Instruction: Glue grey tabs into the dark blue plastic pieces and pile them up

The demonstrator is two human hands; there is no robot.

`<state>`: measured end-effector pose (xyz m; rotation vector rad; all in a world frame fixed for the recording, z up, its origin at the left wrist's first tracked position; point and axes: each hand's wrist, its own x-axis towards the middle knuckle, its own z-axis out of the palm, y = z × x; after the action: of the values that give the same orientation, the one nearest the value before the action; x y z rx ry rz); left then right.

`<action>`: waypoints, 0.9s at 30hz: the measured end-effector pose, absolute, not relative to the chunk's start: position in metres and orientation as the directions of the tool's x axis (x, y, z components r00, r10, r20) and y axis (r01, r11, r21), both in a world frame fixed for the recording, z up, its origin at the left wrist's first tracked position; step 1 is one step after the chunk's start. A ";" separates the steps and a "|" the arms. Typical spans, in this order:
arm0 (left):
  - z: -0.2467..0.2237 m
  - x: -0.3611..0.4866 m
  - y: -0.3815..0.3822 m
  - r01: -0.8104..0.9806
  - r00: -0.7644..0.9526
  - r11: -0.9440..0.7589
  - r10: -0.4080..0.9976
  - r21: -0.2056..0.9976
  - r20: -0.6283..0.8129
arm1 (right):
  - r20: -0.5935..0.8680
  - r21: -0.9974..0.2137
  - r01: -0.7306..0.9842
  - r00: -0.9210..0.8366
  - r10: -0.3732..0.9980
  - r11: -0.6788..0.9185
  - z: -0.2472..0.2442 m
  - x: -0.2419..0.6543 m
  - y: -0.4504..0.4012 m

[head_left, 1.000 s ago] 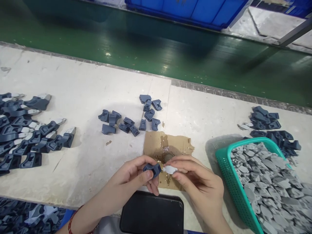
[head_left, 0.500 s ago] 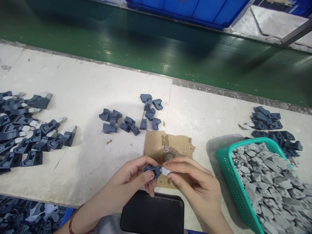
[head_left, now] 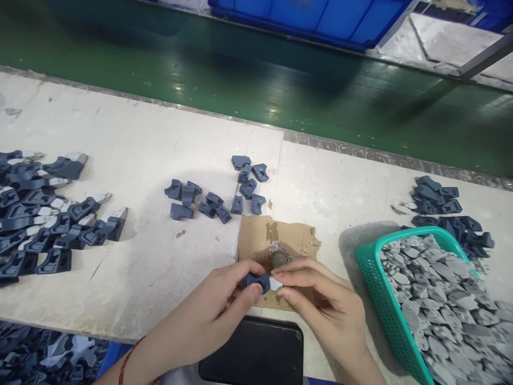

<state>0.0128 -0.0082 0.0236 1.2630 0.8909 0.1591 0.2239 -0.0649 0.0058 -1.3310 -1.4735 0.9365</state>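
Observation:
My left hand [head_left: 224, 305] pinches a dark blue-grey plastic piece [head_left: 256, 282] between thumb and fingers. Between the thumb and fingertips of my right hand [head_left: 324, 299] is a light grey piece [head_left: 274, 284], its left end meeting the blue-grey piece. Both hands are over a brown cardboard sheet [head_left: 296, 238] with a wet, shiny patch and a small round object [head_left: 279, 259] on it. Loose blue-grey pieces [head_left: 247, 187] lie beyond the hands. A teal basket [head_left: 380, 294] at the right holds many light grey pieces [head_left: 449, 299].
Joined blue-grey and light pieces [head_left: 60, 222] are piled at the left. More blue-grey pieces [head_left: 436, 195] lie behind the basket. A black phone-like object [head_left: 256, 350] sits at the near edge. A green belt [head_left: 240, 80] and blue crate [head_left: 304, 18] are beyond the table.
My left hand and the blue-grey piece have shifted slightly right and turned. The gap between the two pieces has closed, and the round object shows more.

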 end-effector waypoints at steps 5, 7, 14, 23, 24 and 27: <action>0.029 0.012 -0.010 0.462 0.726 -0.021 0.583 0.887 -0.364 | 0.109 -0.950 0.287 -0.074 0.991 0.125 0.009 0.226 -0.066; 0.027 0.010 -0.012 0.485 0.735 -0.155 0.605 0.861 -0.306 | 0.087 -0.936 0.332 -0.101 0.991 0.116 0.012 0.226 -0.067; 0.020 0.006 -0.018 0.436 0.792 -0.507 0.609 0.744 -0.048 | 0.070 -0.922 0.368 -0.142 0.987 0.119 0.021 0.222 -0.074; 0.026 0.012 -0.020 0.356 0.761 -0.517 0.644 0.779 0.080 | 0.033 -0.877 0.464 -0.198 0.980 0.123 0.042 0.222 -0.077; 0.026 0.010 -0.018 0.362 0.761 -0.513 0.644 0.778 0.071 | 0.025 -0.856 0.500 -0.216 0.976 0.132 0.044 0.226 -0.077; 0.021 -0.007 -0.011 0.446 0.706 -0.506 0.706 0.738 0.057 | 0.078 -0.715 0.689 -0.088 0.993 0.117 0.047 0.252 -0.080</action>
<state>-0.0065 -0.0110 0.0213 2.1856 0.8727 0.4601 0.2522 -0.0803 0.0467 -1.6288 -1.8391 0.7011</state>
